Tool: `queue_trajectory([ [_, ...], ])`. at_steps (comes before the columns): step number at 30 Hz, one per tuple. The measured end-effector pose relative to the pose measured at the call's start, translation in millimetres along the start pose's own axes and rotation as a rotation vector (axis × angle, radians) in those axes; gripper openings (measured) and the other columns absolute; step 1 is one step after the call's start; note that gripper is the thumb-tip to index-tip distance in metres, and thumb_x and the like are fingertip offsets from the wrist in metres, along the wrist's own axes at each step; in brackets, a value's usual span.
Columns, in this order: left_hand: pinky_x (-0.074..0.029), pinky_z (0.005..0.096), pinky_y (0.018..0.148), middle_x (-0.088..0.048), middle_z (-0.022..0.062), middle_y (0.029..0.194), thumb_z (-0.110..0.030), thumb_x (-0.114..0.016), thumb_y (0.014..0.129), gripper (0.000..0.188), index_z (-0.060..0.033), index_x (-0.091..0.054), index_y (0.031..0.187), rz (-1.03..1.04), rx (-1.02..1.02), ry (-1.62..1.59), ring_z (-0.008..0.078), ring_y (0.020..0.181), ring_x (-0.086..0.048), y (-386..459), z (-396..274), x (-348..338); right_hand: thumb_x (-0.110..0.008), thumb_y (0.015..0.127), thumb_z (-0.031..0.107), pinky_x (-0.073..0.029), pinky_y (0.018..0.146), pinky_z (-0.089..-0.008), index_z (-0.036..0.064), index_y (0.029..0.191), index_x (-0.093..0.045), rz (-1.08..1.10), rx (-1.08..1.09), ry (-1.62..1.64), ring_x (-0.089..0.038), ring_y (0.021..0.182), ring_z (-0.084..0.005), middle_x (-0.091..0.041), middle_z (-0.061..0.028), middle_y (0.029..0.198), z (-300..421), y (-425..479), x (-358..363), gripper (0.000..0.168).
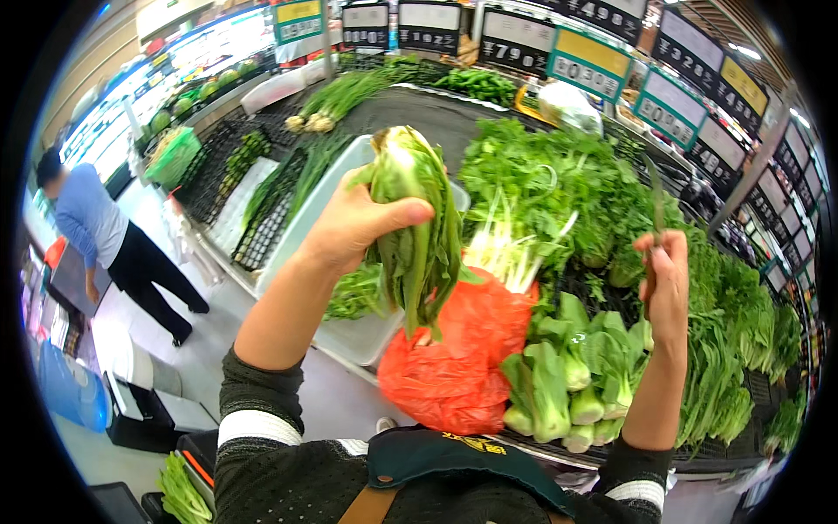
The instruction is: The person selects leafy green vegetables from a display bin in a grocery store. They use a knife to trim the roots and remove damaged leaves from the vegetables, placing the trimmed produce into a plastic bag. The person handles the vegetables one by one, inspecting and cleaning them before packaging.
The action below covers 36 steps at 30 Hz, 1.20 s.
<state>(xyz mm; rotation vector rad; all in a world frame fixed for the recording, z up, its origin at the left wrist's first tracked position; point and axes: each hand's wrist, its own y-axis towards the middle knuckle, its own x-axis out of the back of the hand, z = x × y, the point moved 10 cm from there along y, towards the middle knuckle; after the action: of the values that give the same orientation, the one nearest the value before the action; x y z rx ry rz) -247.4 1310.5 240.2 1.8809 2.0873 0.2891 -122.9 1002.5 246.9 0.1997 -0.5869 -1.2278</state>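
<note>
My left hand (360,226) grips a bunch of leafy lettuce-like greens (416,216), its pale stem end up and the leaves hanging down. It is held above a translucent plastic bin (360,344) with some loose greens (357,293) inside. Out to the right, my right hand (668,278) is closed around the handle of a knife (656,196), whose thin blade points up, apart from the greens. Below the held bunch, a red plastic bag (452,367) lies on the stand's front edge. Bok choy (569,386) is heaped between the bag and my right forearm.
Celery-like greens (524,170) spread over the stand behind the bag. Spring onions (353,98) and green peppers (481,85) lie farther back. Price signs (517,42) hang above. At left, a person (98,216) stands in the aisle near a blue container (69,386).
</note>
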Motion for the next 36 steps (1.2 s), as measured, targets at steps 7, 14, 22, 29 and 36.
queue_trajectory([
  [7,-0.047,0.0313,0.079,-0.062,0.0115,0.093,-0.033,-0.081,0.062,0.055,-0.0008,-0.06,0.102,-0.298,-0.106,0.766,0.0209,0.086,-0.06,-27,6,63,-0.055,0.084,0.014,-0.044,0.057,-0.0383,0.007,0.094,-0.049,0.324,0.678,-0.389,-0.06,0.066,-0.0279,-0.059,-0.0119,0.074,138,-1,-207,0.013],
  [14,-0.046,0.0383,0.079,-0.058,0.0107,0.1,-0.037,-0.079,0.06,0.048,-0.0106,-0.065,0.097,-0.547,0.189,1.106,0.027,0.095,-0.057,-48,31,105,-0.049,0.088,0.023,-0.046,0.056,-0.043,0.005,0.088,-0.047,0.442,0.792,-0.669,-0.059,0.064,-0.0335,-0.06,-0.0143,0.073,112,-12,-295,0.018],
  [22,-0.047,0.0373,0.08,-0.059,0.009,0.103,-0.032,-0.076,0.061,0.047,-0.0054,-0.063,0.097,-0.594,0.289,1.046,0.0273,0.095,-0.058,-52,40,116,-0.048,0.088,0.026,-0.048,0.057,-0.0442,0.005,0.084,-0.05,0.472,0.724,-0.833,-0.061,0.064,-0.0358,-0.059,-0.0174,0.073,95,-8,-317,0.022],
  [29,-0.047,0.0386,0.074,-0.057,0.0105,0.092,-0.032,-0.072,0.061,0.044,-0.0014,-0.064,0.091,-0.59,0.098,1.151,0.0303,0.086,-0.058,-52,43,116,-0.045,0.09,0.026,-0.049,0.058,-0.0445,0.004,0.085,-0.051,0.536,0.663,-0.895,-0.061,0.065,-0.0364,-0.061,-0.0186,0.075,62,7,-318,0.023],
  [36,-0.042,0.0254,0.068,-0.05,0.0032,0.078,-0.011,-0.074,0.064,0.032,-0.0013,-0.057,0.089,-0.481,-0.252,0.917,0.0131,0.073,-0.051,-64,0,120,-0.034,0.093,0.031,-0.046,0.077,-0.0463,0.0,0.092,-0.057,0.838,0.204,-0.892,-0.06,0.086,-0.0351,-0.061,-0.0237,0.088,-50,25,-303,0.038],
])
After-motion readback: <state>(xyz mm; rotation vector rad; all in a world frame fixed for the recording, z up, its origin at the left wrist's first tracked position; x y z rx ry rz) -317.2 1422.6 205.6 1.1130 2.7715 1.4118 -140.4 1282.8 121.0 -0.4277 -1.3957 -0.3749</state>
